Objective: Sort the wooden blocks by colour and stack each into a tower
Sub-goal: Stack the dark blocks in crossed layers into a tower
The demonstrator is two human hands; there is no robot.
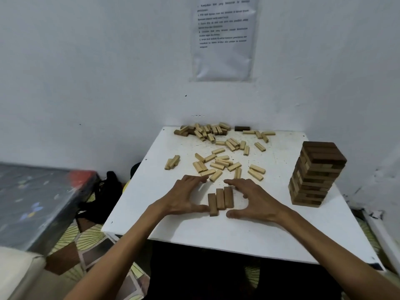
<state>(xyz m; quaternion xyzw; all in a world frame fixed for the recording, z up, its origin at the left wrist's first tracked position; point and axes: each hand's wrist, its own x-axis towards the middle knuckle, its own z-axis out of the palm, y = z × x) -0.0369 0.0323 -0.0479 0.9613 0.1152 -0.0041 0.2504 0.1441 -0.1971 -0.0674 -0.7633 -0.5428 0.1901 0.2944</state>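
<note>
Three pale rectangular wooden blocks (220, 200) squared as tower base between open-fingered left hand (184, 197) and right hand (254, 199); crosswise layer judged next.

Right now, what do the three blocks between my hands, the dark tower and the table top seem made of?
Three blocks: light wood, matte, apparently unpainted; tan colour, sawn square edges.
Dark tower: wood too, darker brown, perhaps stained; no gloss.
Table top: white board, painted or laminated, cannot tell which; smooth, with dark specks and scuffs.
</note>
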